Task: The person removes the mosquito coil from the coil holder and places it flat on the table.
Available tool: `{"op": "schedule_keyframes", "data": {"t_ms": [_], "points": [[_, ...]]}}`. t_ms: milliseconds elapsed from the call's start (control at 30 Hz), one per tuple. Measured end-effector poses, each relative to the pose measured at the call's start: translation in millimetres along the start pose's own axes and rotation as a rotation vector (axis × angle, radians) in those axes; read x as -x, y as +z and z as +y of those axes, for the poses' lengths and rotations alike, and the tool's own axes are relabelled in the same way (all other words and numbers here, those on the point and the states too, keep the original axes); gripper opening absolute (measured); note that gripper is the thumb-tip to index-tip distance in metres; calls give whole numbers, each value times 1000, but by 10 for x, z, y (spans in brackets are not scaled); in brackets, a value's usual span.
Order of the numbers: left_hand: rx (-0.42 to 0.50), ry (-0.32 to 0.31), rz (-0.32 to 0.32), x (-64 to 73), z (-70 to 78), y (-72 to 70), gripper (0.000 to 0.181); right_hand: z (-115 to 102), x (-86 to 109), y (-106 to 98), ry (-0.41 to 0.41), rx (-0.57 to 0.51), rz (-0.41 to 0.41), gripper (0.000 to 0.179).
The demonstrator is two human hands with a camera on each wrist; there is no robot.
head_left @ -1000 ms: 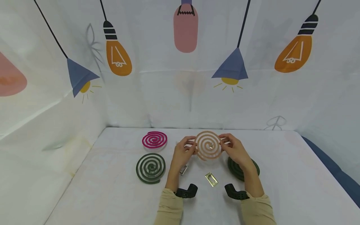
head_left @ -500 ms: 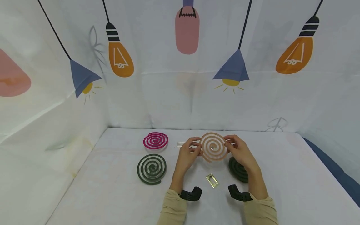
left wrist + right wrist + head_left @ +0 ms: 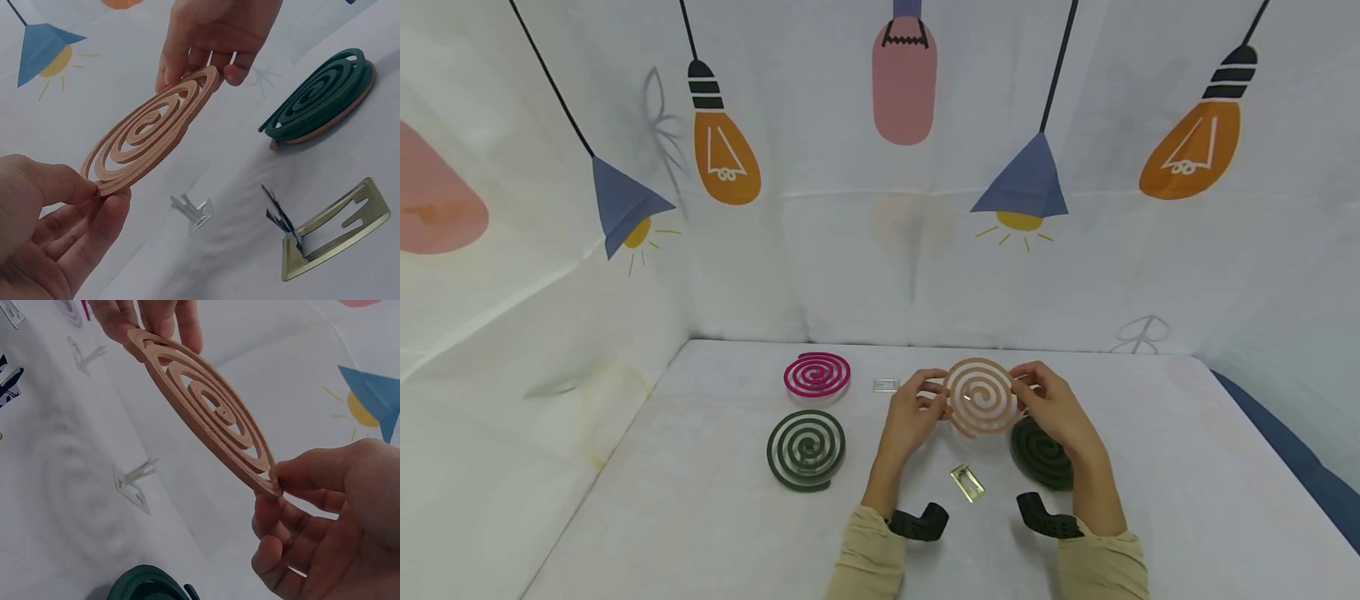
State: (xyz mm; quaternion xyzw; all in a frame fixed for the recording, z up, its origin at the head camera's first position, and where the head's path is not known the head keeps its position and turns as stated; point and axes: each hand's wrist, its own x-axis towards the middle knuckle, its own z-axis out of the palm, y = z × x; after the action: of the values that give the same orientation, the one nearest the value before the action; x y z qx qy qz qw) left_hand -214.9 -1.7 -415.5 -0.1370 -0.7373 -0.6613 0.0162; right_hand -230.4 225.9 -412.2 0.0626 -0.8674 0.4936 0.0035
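Observation:
A tan mosquito coil (image 3: 150, 154) is raised above the table, tilted, between my two hands. My left hand (image 3: 913, 418) pinches its left edge between thumb and fingers. Opposite it, my right hand (image 3: 1056, 410) pinches the right edge. In the right wrist view the coil (image 3: 200, 434) is a flat spiral with narrow gaps between its rings. Below it on the table lies a gold metal coil stand (image 3: 967, 483), its prong bent upward in the left wrist view. Under my right hand sits a dark green coil (image 3: 1039, 454), partly covered, with a brown edge showing beneath it.
At the left are a pink coil (image 3: 815, 375) and another green coil (image 3: 807, 447) in front of it. A pale metal stand (image 3: 886, 385) lies by the back edge. White printed cloth (image 3: 850, 267) rises behind the table. Both wrists wear black camera mounts (image 3: 921, 523).
Both hands have shifted right with the tan coil between them. The pale stand near the back edge has come into full view. Both pinches stay the same.

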Motion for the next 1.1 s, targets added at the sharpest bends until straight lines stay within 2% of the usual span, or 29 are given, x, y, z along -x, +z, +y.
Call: {"op": "schedule_keyframes", "data": {"t_ms": [133, 300, 533, 800, 900, 1000, 1100], "points": [[26, -7, -7, 2, 6, 33, 33, 7, 19, -43, -23, 43, 21, 31], [18, -3, -12, 7, 32, 75, 33, 32, 25, -88, -25, 89, 34, 31], [34, 7, -10, 15, 32, 141, 32, 31, 51, -137, 0, 90, 26, 31], [-34, -12, 1, 43, 96, 193, 31, 50, 80, -195, -2, 95, 15, 29], [-23, -20, -5, 46, 104, 216, 31, 68, 87, -214, -6, 104, 18, 28], [-14, -17, -10, 26, 35, 253, 32, 81, 97, -232, 2, 109, 14, 28], [-11, -17, -3, -15, -112, 306, 33, 94, 104, -249, 10, 101, 5, 28]]}}
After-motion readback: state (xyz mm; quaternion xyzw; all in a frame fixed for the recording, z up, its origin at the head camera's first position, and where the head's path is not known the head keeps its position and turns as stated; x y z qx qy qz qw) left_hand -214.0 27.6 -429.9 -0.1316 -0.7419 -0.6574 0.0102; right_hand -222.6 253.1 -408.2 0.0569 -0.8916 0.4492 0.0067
